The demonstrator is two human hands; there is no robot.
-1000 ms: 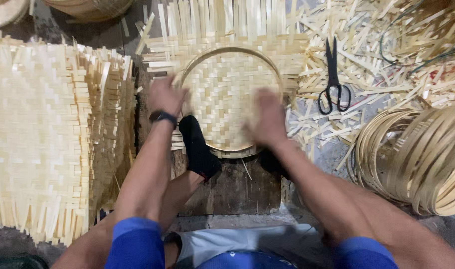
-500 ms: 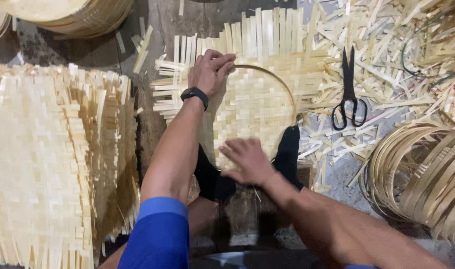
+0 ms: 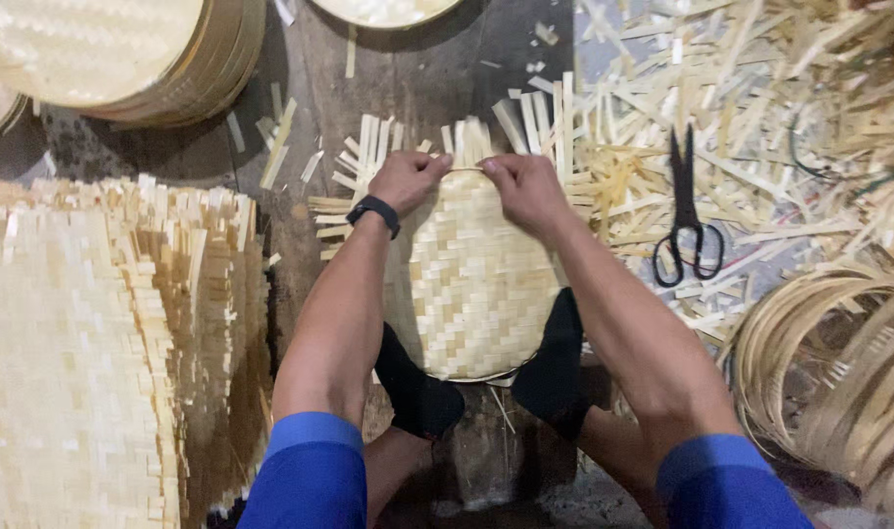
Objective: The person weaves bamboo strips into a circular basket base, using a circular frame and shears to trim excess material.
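Centrally, a pale woven mat (image 3: 481,284) bulges inside a thin hoop, its far strip ends sticking up loose, its near edge pinned between two black-socked feet (image 3: 422,392). Left hand (image 3: 405,179) and right hand (image 3: 523,188) pinch the far rim shut. Scissors (image 3: 687,211) lie right among offcuts; stacked mats (image 3: 94,343) sit left.

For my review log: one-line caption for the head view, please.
Left hand and right hand grip the far rim of a woven bamboo tray braced between black-socked feet.
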